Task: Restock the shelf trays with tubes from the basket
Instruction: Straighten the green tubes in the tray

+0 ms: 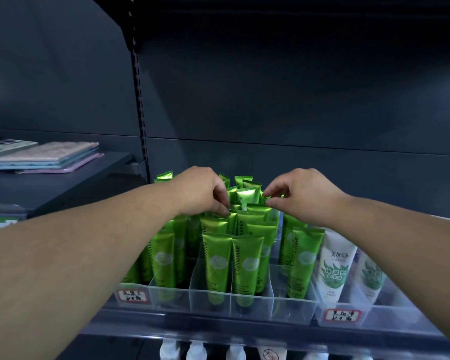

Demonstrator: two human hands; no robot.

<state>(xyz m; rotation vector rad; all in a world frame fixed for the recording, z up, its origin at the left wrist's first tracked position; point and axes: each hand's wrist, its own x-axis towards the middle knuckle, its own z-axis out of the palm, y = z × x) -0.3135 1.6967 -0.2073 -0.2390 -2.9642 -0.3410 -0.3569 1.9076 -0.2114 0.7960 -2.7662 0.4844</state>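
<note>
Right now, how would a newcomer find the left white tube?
Find the clear divided tray packed with green tubes. Just right sits a second tray with a red-bordered label. Its white tube beside the green ones: white body, green leaf picture.

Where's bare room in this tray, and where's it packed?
In the tray, the right lane's front, left of its front green tube; also the left shelf beside the pastel stack. Packed: the back rows of green tubes, where the left hand and right hand pinch tops.
</note>
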